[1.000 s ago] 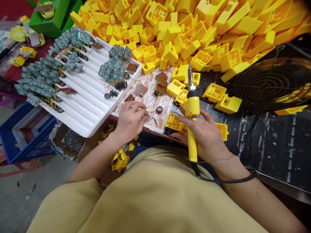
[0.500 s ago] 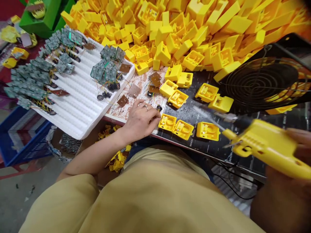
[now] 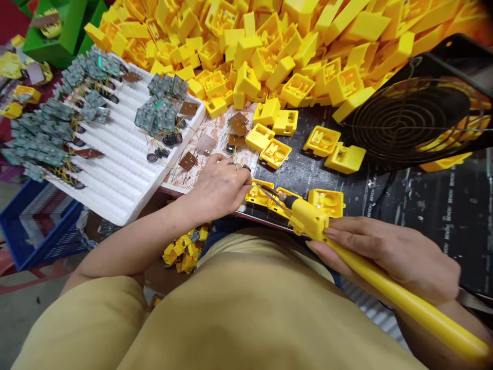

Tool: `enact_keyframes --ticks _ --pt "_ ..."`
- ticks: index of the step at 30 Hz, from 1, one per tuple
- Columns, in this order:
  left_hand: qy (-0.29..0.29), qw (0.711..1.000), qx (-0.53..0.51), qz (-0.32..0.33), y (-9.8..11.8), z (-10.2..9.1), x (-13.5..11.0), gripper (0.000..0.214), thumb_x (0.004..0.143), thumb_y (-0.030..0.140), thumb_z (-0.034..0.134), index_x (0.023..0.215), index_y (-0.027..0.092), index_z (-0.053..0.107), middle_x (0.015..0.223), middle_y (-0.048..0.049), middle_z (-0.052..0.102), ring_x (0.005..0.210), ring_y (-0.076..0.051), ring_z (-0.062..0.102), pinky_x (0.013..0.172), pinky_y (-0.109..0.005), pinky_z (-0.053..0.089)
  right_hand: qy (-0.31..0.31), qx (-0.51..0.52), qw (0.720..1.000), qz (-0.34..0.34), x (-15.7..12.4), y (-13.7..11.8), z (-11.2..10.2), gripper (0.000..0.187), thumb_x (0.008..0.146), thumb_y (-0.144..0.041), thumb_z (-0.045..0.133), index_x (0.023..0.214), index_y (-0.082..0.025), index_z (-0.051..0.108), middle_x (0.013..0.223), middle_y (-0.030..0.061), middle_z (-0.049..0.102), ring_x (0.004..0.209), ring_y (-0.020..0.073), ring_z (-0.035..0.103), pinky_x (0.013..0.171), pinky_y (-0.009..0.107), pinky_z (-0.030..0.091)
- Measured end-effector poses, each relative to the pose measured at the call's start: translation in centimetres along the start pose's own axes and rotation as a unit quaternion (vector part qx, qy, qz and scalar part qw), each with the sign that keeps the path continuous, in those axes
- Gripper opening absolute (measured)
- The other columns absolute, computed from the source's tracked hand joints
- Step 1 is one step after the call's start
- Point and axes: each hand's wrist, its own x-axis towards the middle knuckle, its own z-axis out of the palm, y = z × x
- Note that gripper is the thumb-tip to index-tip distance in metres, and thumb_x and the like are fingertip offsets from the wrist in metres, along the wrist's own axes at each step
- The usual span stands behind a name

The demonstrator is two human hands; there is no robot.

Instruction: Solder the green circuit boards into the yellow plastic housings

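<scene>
My right hand (image 3: 385,252) is shut around the yellow handle of a soldering iron (image 3: 308,218). The iron's thin metal tip reaches left over a yellow plastic casing (image 3: 259,193) on the bench mat, close to my left fingertips. My left hand (image 3: 219,187) rests with bunched fingers at the mat's edge, beside a small dark round speaker (image 3: 245,167). Whether those fingers hold anything is hidden. Small brown circuit boards (image 3: 188,161) lie on a patterned sheet left of the casing.
A white foam tray (image 3: 115,174) holds green-grey boards with coloured wires. Behind rises a large heap of yellow casings (image 3: 246,51). A round wire fan guard (image 3: 408,118) stands at the right, a green box (image 3: 57,31) far left, and a blue basket (image 3: 34,226) sits low left.
The soldering iron has swung from upright to nearly flat, its tip now over the casing near my left hand. My left fingers have closed in by the speaker.
</scene>
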Motion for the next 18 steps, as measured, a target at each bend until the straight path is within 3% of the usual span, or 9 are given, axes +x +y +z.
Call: enact_keyframes --ticks 3,7,10,18 --pt "-0.010 1.000 0.021 0.015 0.0 -0.2 0.2 0.025 0.094 0.025 0.051 0.083 0.016 0.071 0.078 -0.0070 0.075 0.082 -0.025 0.068 0.093 -0.045 0.045 0.002 -0.005 0.998 -0.058 1.1 -0.5 -0.6 0.005 0.099 -0.020 0.065 0.098 -0.017 0.060 0.083 0.0018 0.072 0.074 0.0107 0.071 0.073 0.019 0.060" --pt "-0.022 0.998 0.059 0.029 0.1 -0.4 0.6 0.028 0.094 0.024 0.049 0.082 0.014 0.072 0.077 -0.0091 0.075 0.084 -0.027 0.069 0.091 -0.045 0.048 -0.006 -0.014 0.996 -0.089 2.4 -0.5 -1.7 0.018 0.088 -0.013 0.077 0.096 -0.014 0.061 0.080 0.0025 0.071 0.072 0.0094 0.069 0.073 0.017 0.059" --pt "-0.018 0.997 0.067 0.042 0.1 -0.5 0.8 0.028 0.094 0.024 0.048 0.082 0.015 0.072 0.075 -0.0092 0.074 0.083 -0.027 0.069 0.089 -0.044 0.049 -0.032 -0.009 0.993 -0.116 2.3 0.1 -2.3 0.008 0.094 -0.017 0.070 0.096 -0.016 0.063 0.081 0.0021 0.071 0.069 0.0091 0.069 0.073 0.015 0.058" --pt "-0.014 0.995 0.088 0.048 0.2 -0.7 0.7 0.030 0.096 0.024 0.046 0.083 0.015 0.072 0.073 -0.0081 0.073 0.082 -0.026 0.068 0.088 -0.043 0.049 -0.018 -0.012 0.999 0.023 0.1 0.1 -1.5 0.016 0.104 -0.031 0.055 0.095 -0.022 0.064 0.086 0.0025 0.072 0.077 0.0138 0.072 0.072 0.020 0.060"
